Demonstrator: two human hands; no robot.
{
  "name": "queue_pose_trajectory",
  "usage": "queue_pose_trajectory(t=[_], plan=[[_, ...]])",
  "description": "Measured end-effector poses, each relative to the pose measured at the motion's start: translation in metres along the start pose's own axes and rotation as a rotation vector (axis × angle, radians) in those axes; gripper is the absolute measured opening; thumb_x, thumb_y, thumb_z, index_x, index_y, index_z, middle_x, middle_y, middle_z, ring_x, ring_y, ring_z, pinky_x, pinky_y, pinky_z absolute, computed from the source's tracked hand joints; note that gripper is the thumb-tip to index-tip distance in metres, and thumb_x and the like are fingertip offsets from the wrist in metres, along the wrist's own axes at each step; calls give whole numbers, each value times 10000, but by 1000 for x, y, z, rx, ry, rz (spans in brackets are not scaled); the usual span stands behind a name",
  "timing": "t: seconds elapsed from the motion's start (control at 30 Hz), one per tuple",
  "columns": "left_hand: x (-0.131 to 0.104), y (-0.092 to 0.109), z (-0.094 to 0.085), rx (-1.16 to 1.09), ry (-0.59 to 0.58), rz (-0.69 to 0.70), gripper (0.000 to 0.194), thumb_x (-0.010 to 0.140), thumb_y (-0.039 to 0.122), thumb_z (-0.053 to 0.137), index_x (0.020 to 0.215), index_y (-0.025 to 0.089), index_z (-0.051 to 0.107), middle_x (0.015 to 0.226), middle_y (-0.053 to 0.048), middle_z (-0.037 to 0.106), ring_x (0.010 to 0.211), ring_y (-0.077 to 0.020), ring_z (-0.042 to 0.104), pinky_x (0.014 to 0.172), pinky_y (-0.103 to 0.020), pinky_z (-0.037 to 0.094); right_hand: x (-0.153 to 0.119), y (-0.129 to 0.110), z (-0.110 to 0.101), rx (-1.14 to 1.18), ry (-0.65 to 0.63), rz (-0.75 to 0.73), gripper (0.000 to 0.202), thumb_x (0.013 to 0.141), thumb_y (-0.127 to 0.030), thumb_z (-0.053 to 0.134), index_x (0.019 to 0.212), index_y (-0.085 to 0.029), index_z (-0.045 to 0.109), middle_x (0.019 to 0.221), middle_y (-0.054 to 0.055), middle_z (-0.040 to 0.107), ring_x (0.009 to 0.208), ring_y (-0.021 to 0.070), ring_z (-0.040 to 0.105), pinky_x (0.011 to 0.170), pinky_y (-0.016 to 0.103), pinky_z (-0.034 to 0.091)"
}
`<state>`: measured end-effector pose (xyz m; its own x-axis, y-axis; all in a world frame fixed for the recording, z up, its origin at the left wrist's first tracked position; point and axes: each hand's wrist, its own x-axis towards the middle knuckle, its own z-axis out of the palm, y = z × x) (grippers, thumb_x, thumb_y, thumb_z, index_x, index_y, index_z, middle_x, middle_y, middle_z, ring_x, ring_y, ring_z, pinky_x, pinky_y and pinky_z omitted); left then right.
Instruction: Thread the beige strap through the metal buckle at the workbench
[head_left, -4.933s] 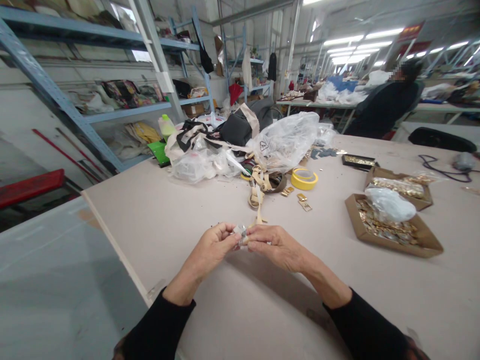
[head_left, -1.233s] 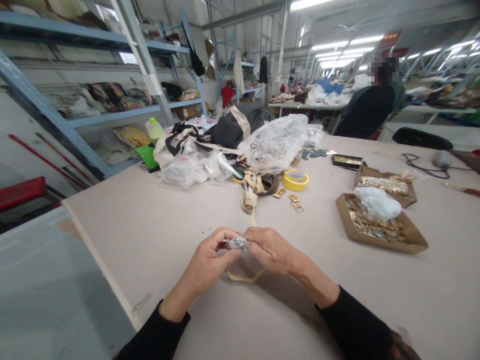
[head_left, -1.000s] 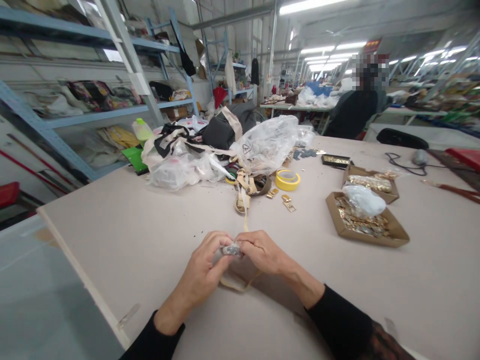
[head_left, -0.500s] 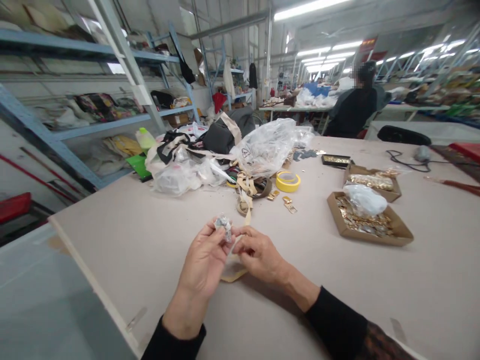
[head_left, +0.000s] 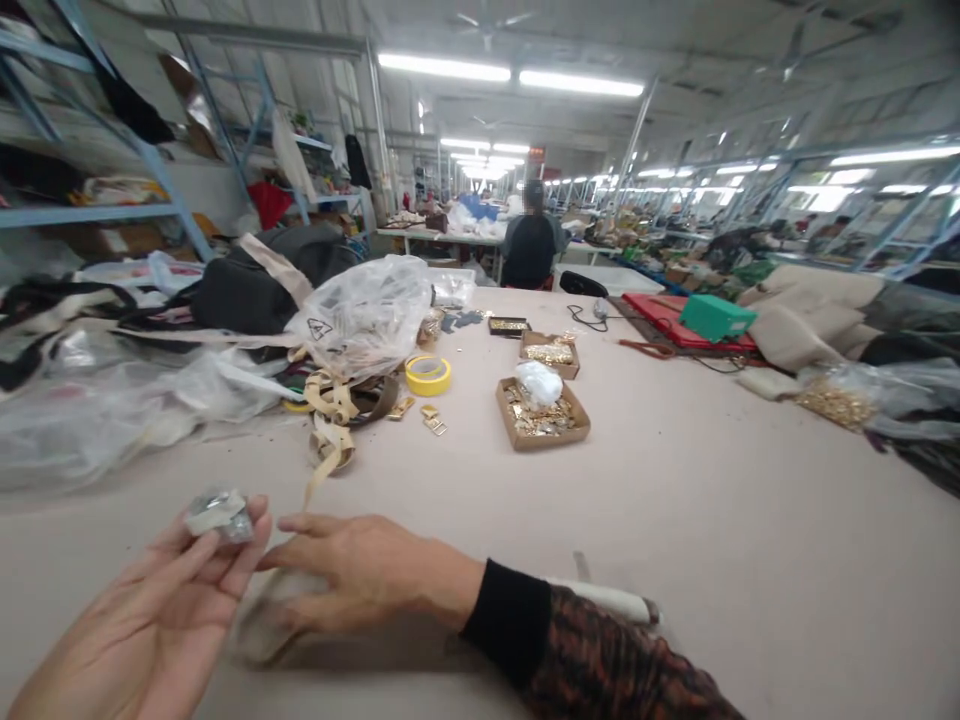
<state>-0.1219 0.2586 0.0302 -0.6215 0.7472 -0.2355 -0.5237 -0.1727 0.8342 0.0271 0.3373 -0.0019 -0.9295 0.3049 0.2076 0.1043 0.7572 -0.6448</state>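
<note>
In the lower left, my left hand [head_left: 172, 610] is closed on a small silvery packet in clear plastic [head_left: 222, 512], held up between thumb and fingers. Just right of it is my right hand [head_left: 367, 565], fingers apart and partly blurred, the fingertips close to the left hand's fingers. A blurred beige loop [head_left: 262, 620] shows under the right hand; whether the hand touches it I cannot tell. A cream strap [head_left: 324, 470] runs from behind the right hand to a coiled bunch on the table. Small gold buckles [head_left: 433, 420] lie beyond.
Yellow tape [head_left: 427, 375] lies past the coiled strap, beside crumpled clear plastic [head_left: 367, 310]. Cardboard boxes of metal pieces [head_left: 544, 432] stand mid-table. A white roll [head_left: 607, 598] lies by my right sleeve. A green box [head_left: 718, 318] sits at the right; a person [head_left: 531, 240] sits beyond.
The view has swung right, so the table things sit further left. My right hand's fingers have spread and moved off the packet; my left hand still holds it.
</note>
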Motion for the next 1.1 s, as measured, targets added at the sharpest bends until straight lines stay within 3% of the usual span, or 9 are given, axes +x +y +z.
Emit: queue_pose_trajectory(t=[0.07,0.13,0.27,0.4,0.6,0.7,0.8,0.9,1.1], plan=[[-5,-4,5,52,-79,90,329,672,-25,582,905,189,675,998,-20,718,914,-186,695,787,-266,600,-6,-6,-14,-32,142,112,393,903,-145,566,1296,-137,560,1410,190,485,1302,295,470,1051,426,433],[-12,-10,14,98,-118,149,320,641,11,650,905,190,680,982,-6,719,867,-178,699,808,-254,591,-12,-10,-27,134,321,224,396,903,-98,512,1293,-149,563,1274,147,603,1165,261,588,974,394,492],[-36,-25,39,186,-122,114,339,640,95,728,958,208,688,961,34,720,850,-139,687,812,-188,572,-31,-10,-41,718,469,244,477,901,-343,644,1343,-208,526,1074,59,671,921,197,664,759,283,543],[-62,-51,61,400,-216,89,549,612,345,849,1115,236,658,1018,2,713,939,-153,673,787,-126,545,-62,-8,-39,653,573,288,279,785,-367,756,1013,-214,708,869,-12,671,799,160,608,716,240,491],[-77,-98,73,608,-320,137,746,587,612,820,1167,214,571,937,-51,719,987,-210,672,852,-222,538,-114,9,-38,753,668,454,252,710,-394,749,734,-157,669,654,-24,590,638,138,523,575,225,404],[-79,-119,79,640,-471,79,811,675,629,764,1309,221,462,943,-69,718,1020,-230,664,920,-305,527,-136,17,-44,762,707,440,251,685,-387,722,670,-155,627,594,-37,534,567,115,449,554,235,358],[-79,-136,81,644,-555,103,775,764,607,701,1376,240,399,1069,-99,692,1116,-243,622,986,-367,499,-158,23,-59,730,747,420,239,696,-384,693,697,-154,630,622,-21,569,578,124,468,570,246,360],[-71,-152,74,725,-477,273,613,812,585,649,1304,250,502,1247,-109,609,1178,-256,580,1049,-409,455,-182,32,-83,612,811,441,227,729,-374,670,706,-152,629,640,1,593,600,137,500,576,249,386],[-36,-172,46,857,-563,419,377,838,494,640,1129,255,640,1239,-74,603,1059,-238,641,973,-363,530,-223,75,-144,459,917,548,380,737,-494,703,847,-131,668,725,39,650,651,164,581,615,279,490]])
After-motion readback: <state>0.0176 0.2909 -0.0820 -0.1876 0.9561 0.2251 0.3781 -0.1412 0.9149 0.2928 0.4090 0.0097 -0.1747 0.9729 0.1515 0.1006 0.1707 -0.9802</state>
